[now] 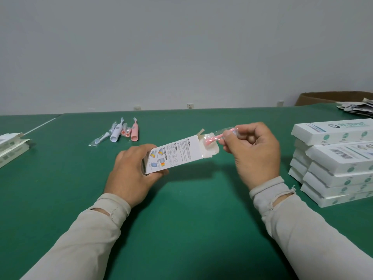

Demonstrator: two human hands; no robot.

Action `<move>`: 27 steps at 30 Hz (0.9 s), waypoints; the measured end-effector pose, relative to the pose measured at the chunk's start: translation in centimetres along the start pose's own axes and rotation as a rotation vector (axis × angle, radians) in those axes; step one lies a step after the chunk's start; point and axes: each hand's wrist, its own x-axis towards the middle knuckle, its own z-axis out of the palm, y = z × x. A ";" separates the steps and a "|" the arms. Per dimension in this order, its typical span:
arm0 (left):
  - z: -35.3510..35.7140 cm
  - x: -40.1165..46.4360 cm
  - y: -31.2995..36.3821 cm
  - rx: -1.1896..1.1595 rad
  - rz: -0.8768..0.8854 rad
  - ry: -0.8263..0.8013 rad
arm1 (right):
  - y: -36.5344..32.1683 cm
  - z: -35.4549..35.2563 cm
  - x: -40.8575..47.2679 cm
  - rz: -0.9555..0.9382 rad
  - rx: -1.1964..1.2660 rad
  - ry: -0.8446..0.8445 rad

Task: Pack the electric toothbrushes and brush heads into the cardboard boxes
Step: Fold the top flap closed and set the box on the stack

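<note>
The left hand (132,174) grips the closed lower end of a narrow white cardboard box printed with text and small pictures (171,156), held above the green felt-covered table (181,229). The box's long axis runs from near left up to far right, and its open end with the flaps folded out points right, toward the other hand. The right hand (254,152) pinches a pink brush head sealed in a clear plastic sleeve (218,137) between thumb and fingertips; the head lies roughly in line with the box, its lower end at the open mouth.

Farther off on the left lie a white electric toothbrush (116,133) and a pink electric toothbrush (134,133), both pointing away, with wrapped brush heads (101,139) beside them. A stack of closed white boxes (333,168) stands at the right, flattened white cartons (10,148) at the left edge, and a brown cardboard carton (327,97) at the far right.
</note>
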 end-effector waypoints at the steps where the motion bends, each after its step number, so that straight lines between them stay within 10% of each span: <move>1: 0.0 0.0 0.0 0.014 0.014 -0.013 | 0.2 0.1 -0.1 0.007 -0.045 -0.007; 15: 0.0 -0.2 0.3 0.006 0.036 -0.029 | 1.5 0.3 -1.0 -0.016 -0.436 -0.108; 27: -0.2 -0.5 0.9 0.026 0.075 -0.050 | 0.5 0.0 -1.4 0.205 -0.348 -0.890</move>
